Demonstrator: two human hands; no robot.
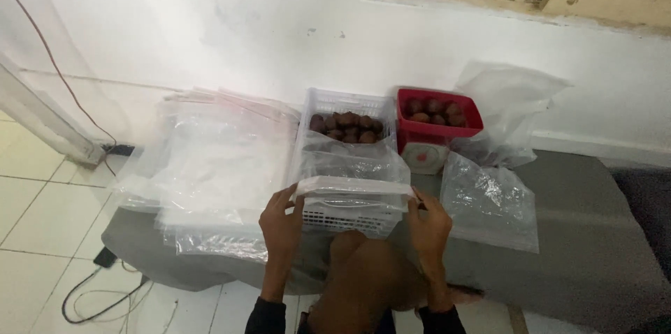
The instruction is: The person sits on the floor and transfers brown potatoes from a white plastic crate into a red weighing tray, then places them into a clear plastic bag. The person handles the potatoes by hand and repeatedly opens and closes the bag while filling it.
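A person's left hand [283,226] and right hand [428,222] pinch a clear plastic bag [353,170] open, still empty, over a white basket [347,219] of brown fruit [347,126].

Left: stack of plastic bags [210,166] on mat [587,250].
Centre: basket [347,166] holding fruits [346,126].
Right, behind: scale [435,128]; loose bag [489,201] before it.

Grey mat [594,236] on tiled floor [28,201], under plastic bags [210,166], white basket [342,219], scale [425,156].

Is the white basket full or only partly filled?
Partly filled: brown fruits fill only the far end of the white basket.
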